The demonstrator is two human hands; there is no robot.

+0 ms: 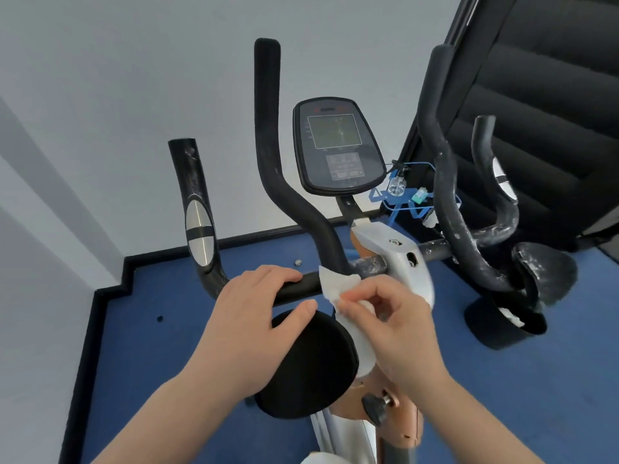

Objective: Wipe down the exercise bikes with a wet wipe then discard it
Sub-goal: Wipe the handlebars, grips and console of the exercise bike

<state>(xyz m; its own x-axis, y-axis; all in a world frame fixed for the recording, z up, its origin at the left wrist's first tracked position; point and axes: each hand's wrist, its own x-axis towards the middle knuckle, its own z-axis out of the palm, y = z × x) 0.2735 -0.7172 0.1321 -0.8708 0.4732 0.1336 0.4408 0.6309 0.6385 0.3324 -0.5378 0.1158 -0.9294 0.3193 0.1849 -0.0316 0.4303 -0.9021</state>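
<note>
Left hand [254, 306] grips the exercise bike's handlebar [301, 288]; right hand [392, 323] pinches a white wet wipe [338, 284] against it, above blue floor [150, 329].

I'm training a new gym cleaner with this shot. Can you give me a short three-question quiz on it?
1. True or false: the left hand grips the handlebar.
2. Which hand holds the wipe? A) left B) right C) neither
3. Fill in: the console sits ___ the handlebar's two upright grips.

Key: 1 true; 2 B, the right hand pinches it; 3 between.
</note>
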